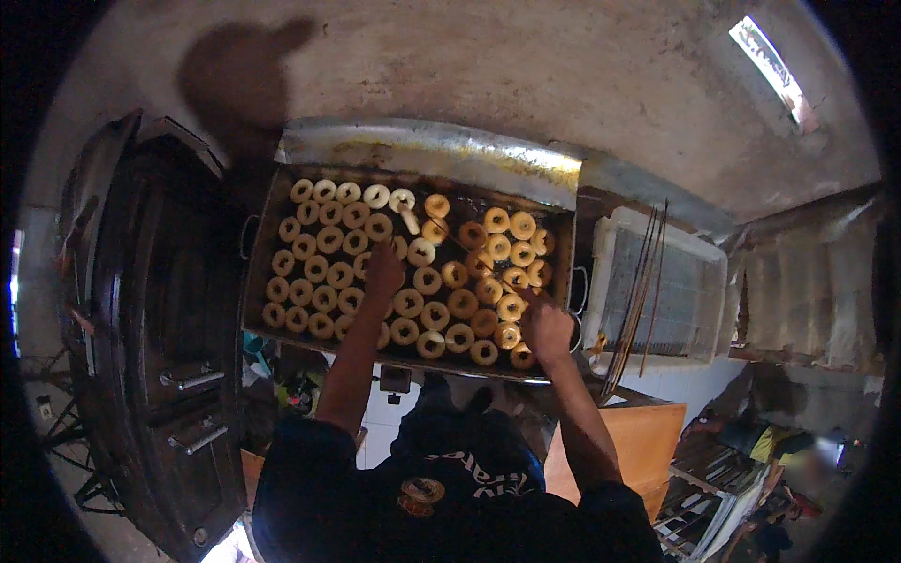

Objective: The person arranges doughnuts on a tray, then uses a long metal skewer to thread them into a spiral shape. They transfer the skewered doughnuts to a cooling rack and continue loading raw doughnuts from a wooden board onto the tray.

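A wide rectangular frying pan (251, 281) in front of me holds many ring doughnuts in dark oil. On the left side the doughnuts (324, 299) are pale, and on the right the doughnuts (511, 307) are golden brown. My left hand (383, 268) is closed above the pale rings left of the middle; what its fingers grip is hidden. Just beyond it, a pale doughnut (408, 219) appears tipped on edge. Over the pan's right side, my right hand (547, 324) pinches a thin stick, which reaches up and left across the browned rings.
Right of the pan stands a whitish tray with a wire rack (610, 324), with long thin sticks (643, 281) lying across it. A metal splash sheet (422, 155) lines the far side. Dark cabinets (178, 328) stand left; an orange-brown board (619, 450) is near my right forearm.
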The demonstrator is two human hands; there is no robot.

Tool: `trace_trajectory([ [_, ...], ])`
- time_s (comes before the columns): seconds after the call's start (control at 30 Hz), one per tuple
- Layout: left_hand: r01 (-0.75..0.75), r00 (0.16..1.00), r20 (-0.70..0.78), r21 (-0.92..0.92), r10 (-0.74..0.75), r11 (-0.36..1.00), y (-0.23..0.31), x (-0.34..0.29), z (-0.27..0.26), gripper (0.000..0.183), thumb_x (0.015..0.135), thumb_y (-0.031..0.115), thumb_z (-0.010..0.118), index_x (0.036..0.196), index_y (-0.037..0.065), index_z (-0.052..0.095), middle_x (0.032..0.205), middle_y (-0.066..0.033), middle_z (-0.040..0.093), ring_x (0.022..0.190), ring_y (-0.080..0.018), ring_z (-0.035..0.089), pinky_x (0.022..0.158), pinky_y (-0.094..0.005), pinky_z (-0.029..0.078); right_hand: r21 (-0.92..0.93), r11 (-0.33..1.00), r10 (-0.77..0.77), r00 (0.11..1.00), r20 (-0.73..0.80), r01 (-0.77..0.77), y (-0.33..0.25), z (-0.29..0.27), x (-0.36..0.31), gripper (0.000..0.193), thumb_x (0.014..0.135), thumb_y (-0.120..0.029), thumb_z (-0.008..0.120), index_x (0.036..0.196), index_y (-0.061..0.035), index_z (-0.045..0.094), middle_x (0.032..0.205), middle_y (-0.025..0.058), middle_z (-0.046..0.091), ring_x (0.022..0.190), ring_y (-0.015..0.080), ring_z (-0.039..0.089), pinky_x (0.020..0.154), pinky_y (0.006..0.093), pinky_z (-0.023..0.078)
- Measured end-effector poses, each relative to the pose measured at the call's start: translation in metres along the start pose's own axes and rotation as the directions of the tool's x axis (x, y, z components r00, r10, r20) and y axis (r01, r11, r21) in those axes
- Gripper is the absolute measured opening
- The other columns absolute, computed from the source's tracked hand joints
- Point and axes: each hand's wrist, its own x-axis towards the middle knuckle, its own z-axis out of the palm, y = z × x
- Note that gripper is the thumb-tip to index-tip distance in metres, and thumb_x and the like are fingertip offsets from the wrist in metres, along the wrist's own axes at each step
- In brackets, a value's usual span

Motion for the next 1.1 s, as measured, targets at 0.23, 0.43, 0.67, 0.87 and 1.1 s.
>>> trace_trajectory([
  [0.23,0.134,0.934,0.324,0.078,-0.152,0.988,0.026,-0.024,-0.004,0.040,0.100,0.010,0.057,0.135,-0.009,0.053,0.134,-0.0273,0.058,0.118,-0.0387,0.064,0.092,-0.0472,0.057,-0.151,0.988,0.071,0.976,0.206,-0.040,0.037,0.027,-0.031,0.036,0.089,-0.019,0.063,0.122,-0.0296,0.074,0.074,0.0125,0.072,0.070,0.0351,0.073,0.059,0.0477,0.057],
  [0.43,0.095,0.984,0.152,0.001,-0.094,0.995,0.008,-0.088,0.033,0.040,0.098,0.008,0.054,0.134,-0.008,0.053,0.133,-0.0296,0.058,0.115,-0.0422,0.065,0.092,-0.0505,0.056,-0.073,0.997,-0.029,0.996,0.079,0.035,0.035,-0.036,-0.070,0.038,0.091,-0.020,0.064,0.127,-0.0299,0.070,0.089,0.0117,0.075,0.075,0.0343,0.074,0.065,0.0487,0.059],
  [0.67,-0.070,0.988,0.132,-0.052,0.076,0.996,0.036,-0.139,0.030,0.029,0.093,0.006,0.055,0.119,-0.007,0.055,0.120,-0.0298,0.061,0.105,-0.0469,0.065,0.087,-0.0534,0.055,0.068,0.993,-0.102,0.980,0.169,0.092,0.056,-0.038,-0.100,0.040,0.086,-0.017,0.068,0.125,-0.0241,0.070,0.104,0.0125,0.074,0.080,0.0358,0.074,0.067,0.0493,0.060],
  [0.87,-0.068,0.990,0.128,0.014,0.066,0.998,0.034,-0.180,0.043,0.024,0.088,0.004,0.059,0.110,-0.006,0.057,0.106,-0.0265,0.063,0.096,-0.0467,0.066,0.083,-0.0527,0.056,-0.081,0.989,-0.095,0.946,0.310,0.126,0.097,-0.020,-0.141,0.042,0.083,-0.018,0.069,0.124,-0.0262,0.072,0.103,0.0120,0.075,0.075,0.0350,0.073,0.064,0.0496,0.060],
  [1.1,-0.291,0.940,0.239,0.198,0.241,0.936,0.081,-0.217,0.009,0.016,0.089,0.006,0.057,0.100,-0.003,0.063,0.103,-0.0252,0.065,0.096,-0.0458,0.066,0.084,-0.0523,0.055,0.002,0.990,-0.143,0.983,0.116,0.143,0.141,-0.074,-0.181,0.029,0.086,-0.023,0.064,0.113,-0.0199,0.075,0.079,0.0151,0.073,0.073,0.0357,0.073,0.061,0.0482,0.057],
])
